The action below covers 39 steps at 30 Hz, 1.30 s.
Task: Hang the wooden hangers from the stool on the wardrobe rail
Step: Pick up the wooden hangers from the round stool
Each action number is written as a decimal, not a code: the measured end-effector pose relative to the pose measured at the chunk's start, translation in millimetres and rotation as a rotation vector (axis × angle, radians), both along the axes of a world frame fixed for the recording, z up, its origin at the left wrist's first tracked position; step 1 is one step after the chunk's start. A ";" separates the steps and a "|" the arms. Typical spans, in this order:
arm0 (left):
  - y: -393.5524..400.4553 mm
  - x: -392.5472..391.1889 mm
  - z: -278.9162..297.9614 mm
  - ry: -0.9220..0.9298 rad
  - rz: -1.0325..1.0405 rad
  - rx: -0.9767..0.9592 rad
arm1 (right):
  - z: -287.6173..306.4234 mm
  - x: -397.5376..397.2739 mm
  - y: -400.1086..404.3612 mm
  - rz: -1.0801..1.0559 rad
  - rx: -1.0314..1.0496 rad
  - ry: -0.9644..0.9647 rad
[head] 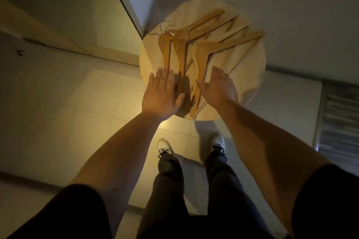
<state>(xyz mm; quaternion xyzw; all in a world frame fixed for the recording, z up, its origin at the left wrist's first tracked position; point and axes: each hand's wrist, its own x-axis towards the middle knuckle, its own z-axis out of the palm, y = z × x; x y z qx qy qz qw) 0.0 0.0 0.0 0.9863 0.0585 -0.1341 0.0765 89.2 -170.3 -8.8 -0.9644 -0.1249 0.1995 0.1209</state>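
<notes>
Wooden hangers (pixel 196 44) heaped overlapping on round stool (pixel 250 68), amber, metal hooks bunched toward far left. Left hand (pixel 162 96) flat, fingers spread, over near ends; right hand (pixel 217 86) open, gripping nothing.

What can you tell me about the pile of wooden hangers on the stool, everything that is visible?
The wooden hangers lie flat in a loose, overlapping pile on the round, pale wood stool. They look like varnished, honey-coloured wood with thin metal hooks, which gather at the far left side. Their arms fan out toward the right and toward the person; the exact number is unclear. The left hand and right hand, both open, are over their near ends; contact cannot be confirmed.
</notes>
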 end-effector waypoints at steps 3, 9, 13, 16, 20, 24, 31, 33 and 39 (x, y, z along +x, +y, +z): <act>18.9 3.4 -14.8 -0.020 -0.053 -0.010 | -19.0 -0.3 24.1 -0.217 0.049 0.071; 42.5 12.1 -43.4 -0.016 -0.093 -0.043 | -57.7 -1.1 50.7 -0.434 0.099 0.145; 40.1 13.0 -41.8 -0.024 -0.064 -0.124 | -58.6 -6.2 49.8 -0.490 0.107 0.101; 35.8 15.8 -22.8 -0.031 -0.008 -0.213 | -40.1 -5.5 40.0 -0.556 0.174 0.063; 27.5 32.8 11.4 0.004 0.090 -0.455 | 1.4 -10.4 17.2 -0.554 0.338 0.040; 10.8 55.0 82.6 -0.074 0.157 -0.773 | 64.7 -27.9 -8.5 -0.436 0.541 0.005; 6.0 65.5 162.8 -0.223 0.207 -1.039 | 141.2 -59.1 -28.7 -0.048 0.775 0.183; 9.3 56.9 174.6 -0.244 0.199 -1.057 | 146.2 -63.1 -30.0 0.038 0.709 0.195; 21.4 35.5 187.2 -0.313 0.211 -1.209 | 135.7 -69.4 -21.1 0.164 0.613 0.350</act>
